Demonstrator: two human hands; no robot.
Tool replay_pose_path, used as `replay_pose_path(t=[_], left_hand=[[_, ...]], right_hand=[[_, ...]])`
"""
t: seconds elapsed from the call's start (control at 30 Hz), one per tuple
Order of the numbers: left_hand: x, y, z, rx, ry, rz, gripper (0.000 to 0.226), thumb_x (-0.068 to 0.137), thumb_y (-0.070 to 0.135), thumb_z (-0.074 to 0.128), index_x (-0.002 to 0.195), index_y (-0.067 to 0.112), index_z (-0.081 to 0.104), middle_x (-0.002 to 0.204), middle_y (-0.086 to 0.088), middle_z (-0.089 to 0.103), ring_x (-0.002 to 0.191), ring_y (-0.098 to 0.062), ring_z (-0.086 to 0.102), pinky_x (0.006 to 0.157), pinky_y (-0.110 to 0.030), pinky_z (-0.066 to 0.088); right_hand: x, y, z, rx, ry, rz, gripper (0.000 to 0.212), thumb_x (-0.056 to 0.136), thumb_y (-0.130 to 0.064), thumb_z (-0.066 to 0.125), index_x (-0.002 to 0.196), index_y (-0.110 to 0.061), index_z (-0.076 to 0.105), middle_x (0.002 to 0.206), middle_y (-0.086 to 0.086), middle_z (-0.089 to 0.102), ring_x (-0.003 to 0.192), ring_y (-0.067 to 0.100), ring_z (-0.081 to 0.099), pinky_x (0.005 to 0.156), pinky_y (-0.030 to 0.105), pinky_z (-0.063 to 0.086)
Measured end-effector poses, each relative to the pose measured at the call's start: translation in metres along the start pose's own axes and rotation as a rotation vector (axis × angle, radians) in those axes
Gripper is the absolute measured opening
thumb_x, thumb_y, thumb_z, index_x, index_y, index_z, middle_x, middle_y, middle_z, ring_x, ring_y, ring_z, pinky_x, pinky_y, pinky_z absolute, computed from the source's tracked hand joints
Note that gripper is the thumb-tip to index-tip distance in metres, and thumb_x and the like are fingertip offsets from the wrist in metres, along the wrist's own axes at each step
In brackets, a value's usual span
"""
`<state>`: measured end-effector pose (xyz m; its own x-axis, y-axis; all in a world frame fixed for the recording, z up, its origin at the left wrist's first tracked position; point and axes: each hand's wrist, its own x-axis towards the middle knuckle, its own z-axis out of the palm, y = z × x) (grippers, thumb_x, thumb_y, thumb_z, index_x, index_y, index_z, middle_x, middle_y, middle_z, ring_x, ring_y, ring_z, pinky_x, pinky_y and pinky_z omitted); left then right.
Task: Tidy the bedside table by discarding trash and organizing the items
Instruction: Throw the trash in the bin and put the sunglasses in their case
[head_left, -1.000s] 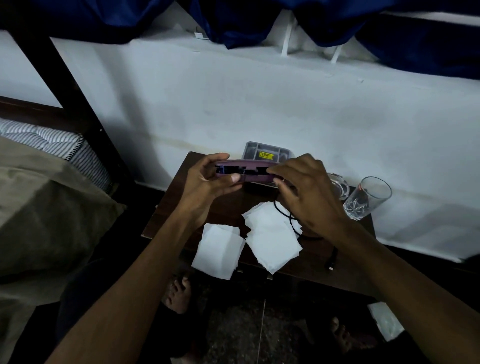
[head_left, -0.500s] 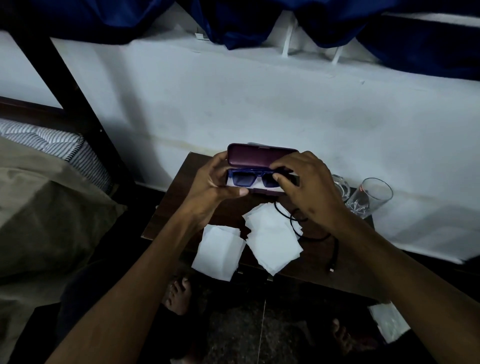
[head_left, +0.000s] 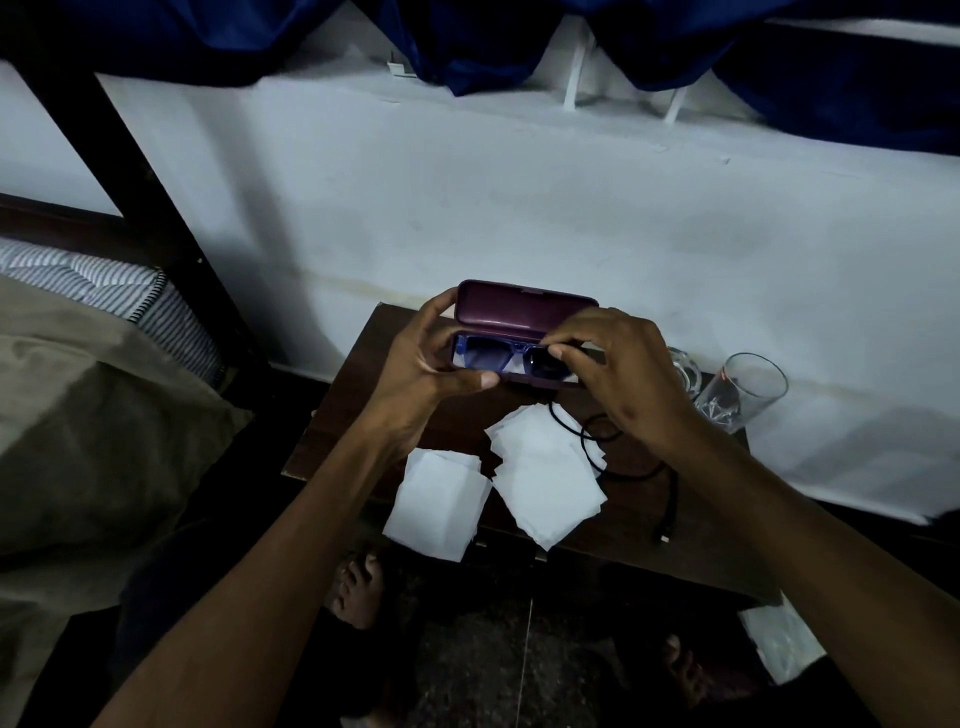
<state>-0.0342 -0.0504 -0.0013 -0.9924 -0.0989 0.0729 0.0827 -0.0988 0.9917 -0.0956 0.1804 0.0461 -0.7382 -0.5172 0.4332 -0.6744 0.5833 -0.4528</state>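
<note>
A maroon glasses case (head_left: 524, 306) is held above the dark wooden bedside table (head_left: 337, 431) with its lid raised. Blue-framed sunglasses (head_left: 488, 358) lie inside it. My left hand (head_left: 421, 374) grips the case's left end, thumb under the front edge. My right hand (head_left: 618, 369) pinches the sunglasses at the case's right side. Two white paper tissues lie on the table: one (head_left: 436, 504) overhangs the front edge, the other (head_left: 545, 478) sits beside it. A black cable (head_left: 623, 467) curls on the table's right part.
Two clear glasses stand at the table's back right, one (head_left: 743, 389) tall, one (head_left: 683, 366) partly behind my right hand. A bed with striped mattress (head_left: 104, 291) and olive blanket is at left. White wall behind. A plastic bag (head_left: 779, 644) lies on the floor beside my bare feet.
The case was shut a second ago; its lid has swung up, showing the sunglasses. My right hand's fingers moved onto the sunglasses inside. The grey box behind is now hidden.
</note>
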Motion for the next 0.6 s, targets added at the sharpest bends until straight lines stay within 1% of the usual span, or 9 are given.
replay_pose_path(t=[0.07, 0.17, 0.27, 0.4, 0.5, 0.6], left_hand=[[-0.0001, 0.0, 0.0004, -0.002, -0.005, -0.005, 0.098, 0.074, -0.022, 0.08, 0.158, 0.012, 0.042, 0.139, -0.017, 0.068, 0.133, -0.035, 0.064, 0.109, -0.058, 0.053], [-0.0009, 0.001, 0.0021, 0.001, -0.005, 0.001, 0.098, 0.074, -0.022, 0.08, 0.158, 0.013, 0.042, 0.138, -0.016, 0.069, 0.131, -0.033, 0.066, 0.107, -0.052, 0.056], [-0.0009, 0.0017, 0.0025, 0.012, -0.004, 0.007, 0.098, 0.074, -0.021, 0.081, 0.158, 0.012, 0.042, 0.139, -0.015, 0.069, 0.132, -0.032, 0.065, 0.107, -0.052, 0.056], [-0.0004, 0.0028, 0.0018, 0.012, 0.0, 0.007, 0.095, 0.075, -0.022, 0.079, 0.157, 0.01, 0.043, 0.14, -0.015, 0.068, 0.131, -0.035, 0.066, 0.108, -0.054, 0.054], [-0.0007, 0.0033, 0.0021, 0.004, 0.0, 0.002, 0.095, 0.076, -0.021, 0.08, 0.157, 0.011, 0.043, 0.14, -0.014, 0.068, 0.131, -0.035, 0.066, 0.108, -0.055, 0.055], [-0.0011, 0.0036, 0.0027, -0.005, -0.008, 0.003, 0.094, 0.076, -0.02, 0.08, 0.157, 0.011, 0.044, 0.141, -0.014, 0.068, 0.131, -0.034, 0.066, 0.108, -0.057, 0.054]], right_hand=[[0.0005, 0.0018, -0.0007, -0.001, -0.009, -0.023, 0.012, 0.094, -0.011, 0.073, 0.099, -0.016, 0.083, 0.097, -0.003, 0.077, 0.092, 0.01, 0.066, 0.083, 0.029, 0.05], [0.0005, 0.0058, 0.0006, -0.036, -0.017, -0.054, 0.015, 0.095, -0.011, 0.07, 0.1, -0.019, 0.082, 0.097, -0.003, 0.074, 0.091, 0.014, 0.063, 0.082, 0.035, 0.049], [0.0008, 0.0061, 0.0016, -0.088, -0.033, -0.054, 0.017, 0.093, -0.01, 0.07, 0.101, -0.021, 0.08, 0.098, -0.004, 0.072, 0.091, 0.015, 0.06, 0.081, 0.039, 0.05], [0.0014, 0.0013, 0.0017, -0.057, -0.025, -0.024, 0.027, 0.087, -0.004, 0.075, 0.107, -0.022, 0.077, 0.094, -0.006, 0.069, 0.089, 0.012, 0.06, 0.08, 0.031, 0.05], [0.002, 0.003, 0.0023, -0.049, -0.007, -0.03, 0.026, 0.088, -0.002, 0.072, 0.105, -0.021, 0.079, 0.093, -0.005, 0.071, 0.088, 0.01, 0.06, 0.079, 0.029, 0.049], [0.0037, 0.0061, 0.0022, -0.048, 0.019, -0.038, 0.023, 0.089, -0.004, 0.072, 0.103, -0.021, 0.081, 0.092, -0.011, 0.069, 0.087, 0.007, 0.059, 0.079, 0.027, 0.048]])
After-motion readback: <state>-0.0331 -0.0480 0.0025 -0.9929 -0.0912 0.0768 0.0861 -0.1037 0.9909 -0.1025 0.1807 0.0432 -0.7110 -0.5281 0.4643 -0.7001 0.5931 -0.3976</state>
